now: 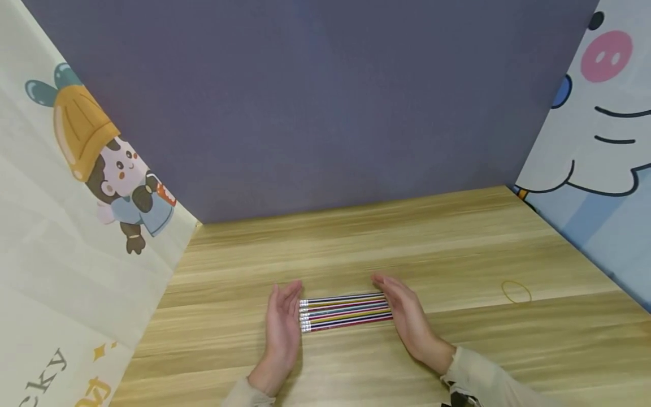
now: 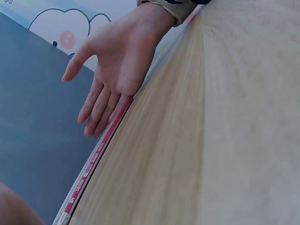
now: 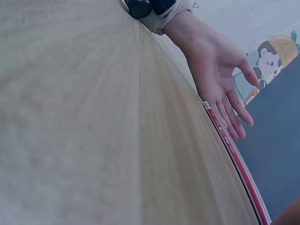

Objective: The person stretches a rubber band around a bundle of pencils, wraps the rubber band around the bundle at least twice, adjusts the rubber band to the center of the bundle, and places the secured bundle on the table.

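A flat row of several striped pencils lies side by side on the wooden table, their metal eraser ends to the left. My left hand stands on edge at those ends, fingers straight, palm facing the row. At the opposite ends my right hand stands the same way, its palm side against the tips. In the left wrist view the nearest pencil is red with printed lettering, and the right hand shows beyond it. The right wrist view shows the left hand with its thumb spread, behind the row's eraser ends.
A thin yellow rubber band lies on the table to the right. A dark grey panel closes off the back. Printed cloths with cartoon figures hang at the left and the right.
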`<move>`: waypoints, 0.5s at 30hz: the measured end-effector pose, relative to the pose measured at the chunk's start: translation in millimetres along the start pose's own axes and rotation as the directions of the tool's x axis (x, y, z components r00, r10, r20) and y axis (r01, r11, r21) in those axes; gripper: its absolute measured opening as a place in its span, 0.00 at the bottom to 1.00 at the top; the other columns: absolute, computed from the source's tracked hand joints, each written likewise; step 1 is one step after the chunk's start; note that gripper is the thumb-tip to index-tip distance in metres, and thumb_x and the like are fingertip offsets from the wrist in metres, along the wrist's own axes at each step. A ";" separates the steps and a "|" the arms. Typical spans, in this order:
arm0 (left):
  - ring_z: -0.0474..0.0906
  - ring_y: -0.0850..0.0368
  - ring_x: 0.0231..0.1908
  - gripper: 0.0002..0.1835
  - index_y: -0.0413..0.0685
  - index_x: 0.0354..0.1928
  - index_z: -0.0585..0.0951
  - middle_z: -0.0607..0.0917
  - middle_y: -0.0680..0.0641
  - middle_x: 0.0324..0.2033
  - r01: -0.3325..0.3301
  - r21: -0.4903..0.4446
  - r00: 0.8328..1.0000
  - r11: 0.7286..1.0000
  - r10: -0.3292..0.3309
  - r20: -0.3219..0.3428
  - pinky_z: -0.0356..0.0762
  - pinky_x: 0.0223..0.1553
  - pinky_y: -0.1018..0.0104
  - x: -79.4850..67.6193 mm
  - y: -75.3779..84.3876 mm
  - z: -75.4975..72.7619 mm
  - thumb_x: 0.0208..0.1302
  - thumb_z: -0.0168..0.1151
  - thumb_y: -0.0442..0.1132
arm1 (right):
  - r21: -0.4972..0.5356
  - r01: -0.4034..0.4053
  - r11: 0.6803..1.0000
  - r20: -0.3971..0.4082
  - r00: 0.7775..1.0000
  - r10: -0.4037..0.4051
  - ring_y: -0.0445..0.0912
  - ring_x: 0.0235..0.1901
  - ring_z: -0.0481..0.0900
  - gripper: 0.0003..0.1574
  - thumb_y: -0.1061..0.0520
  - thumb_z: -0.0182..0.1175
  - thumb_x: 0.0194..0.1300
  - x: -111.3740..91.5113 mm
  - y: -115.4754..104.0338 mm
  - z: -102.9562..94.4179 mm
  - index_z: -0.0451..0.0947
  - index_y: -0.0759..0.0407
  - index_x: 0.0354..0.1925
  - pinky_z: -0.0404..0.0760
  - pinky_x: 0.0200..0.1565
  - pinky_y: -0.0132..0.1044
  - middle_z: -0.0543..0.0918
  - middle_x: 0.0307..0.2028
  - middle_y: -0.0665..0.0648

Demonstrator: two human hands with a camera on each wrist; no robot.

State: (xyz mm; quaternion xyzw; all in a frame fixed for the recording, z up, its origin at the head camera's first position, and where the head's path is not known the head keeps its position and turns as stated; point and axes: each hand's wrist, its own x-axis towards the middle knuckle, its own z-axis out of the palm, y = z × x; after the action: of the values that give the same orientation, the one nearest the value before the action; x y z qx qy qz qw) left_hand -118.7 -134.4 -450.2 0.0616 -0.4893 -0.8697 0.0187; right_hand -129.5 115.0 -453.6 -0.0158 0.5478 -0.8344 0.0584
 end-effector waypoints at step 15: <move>0.50 0.42 0.75 0.35 0.29 0.68 0.59 0.60 0.33 0.72 0.011 0.187 0.999 0.982 -0.020 0.047 0.38 0.77 0.50 -7.7 4.5 6.2 0.79 0.36 0.56 | -0.030 0.012 0.999 -0.038 0.999 -0.014 0.51 0.70 0.61 0.33 0.52 0.51 0.75 -3.4 -3.6 -0.9 0.62 0.72 0.69 0.42 0.77 0.48 0.68 0.69 0.61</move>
State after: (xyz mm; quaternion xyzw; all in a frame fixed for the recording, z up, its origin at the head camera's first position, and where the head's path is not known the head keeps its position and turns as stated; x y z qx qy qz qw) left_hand -112.0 -130.8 -442.5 0.0457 -0.5685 -0.8214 -0.0060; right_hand -126.5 117.6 -450.5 -0.0041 0.5612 -0.8266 0.0421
